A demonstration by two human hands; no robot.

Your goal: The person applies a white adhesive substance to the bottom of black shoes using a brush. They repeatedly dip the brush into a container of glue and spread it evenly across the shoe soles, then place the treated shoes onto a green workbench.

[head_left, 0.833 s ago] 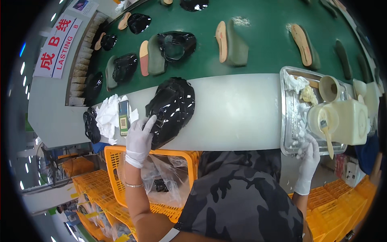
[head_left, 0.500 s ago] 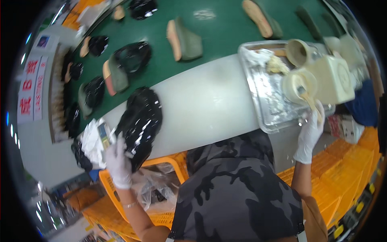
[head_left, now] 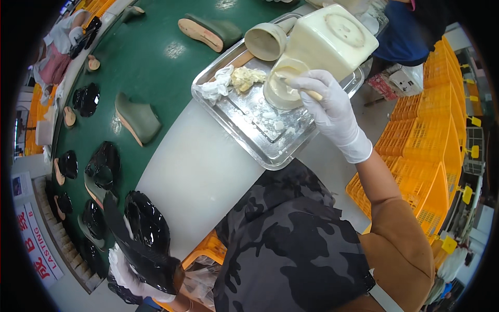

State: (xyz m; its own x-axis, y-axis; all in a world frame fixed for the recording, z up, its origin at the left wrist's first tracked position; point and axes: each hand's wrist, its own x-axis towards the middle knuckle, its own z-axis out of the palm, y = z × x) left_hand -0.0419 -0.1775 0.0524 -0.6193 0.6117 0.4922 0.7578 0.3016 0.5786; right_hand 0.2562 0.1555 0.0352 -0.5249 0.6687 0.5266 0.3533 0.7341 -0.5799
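Presently, right hand (head_left: pixel 332 106), in a white glove, sits at about 1 o'clock in the view, fingers curled shut around a thin wooden brush handle (head_left: pixel 312 94) whose far end dips into a small round cream pot (head_left: pixel 280 88). Pot stands on a steel tray (head_left: pixel 260 140), touching it, near the tray's far corner. Just beyond the pot, toward 12 o'clock: a square cream-coloured container (head_left: pixel 332 39) and a tipped round cup (head_left: pixel 266 40). At 10 o'clock of the pot, on the tray: a crumpled white rag (head_left: pixel 215 88) and a yellowish wad (head_left: pixel 247 78), touching each other. Tray surface flecked with pale drips.

Left hand (head_left: pixel 130 275), also white-gloved, at about 7 o'clock, low in the frame; it grips a glossy black shoe upper (head_left: pixel 143 234). Fingers mostly hidden behind the upper, so how tightly they close cannot be told.

White bench strip (head_left: pixel 192 171) runs between tray and upper. Beyond it, a green conveyor surface (head_left: pixel 156 62) carries olive shoe lasts (head_left: pixel 138 117) and more black uppers (head_left: pixel 86 99), well apart from each other. Orange plastic crates (head_left: pixel 426 156) at 3 o'clock, beside the person's right arm. Camouflage top fills the lower centre.
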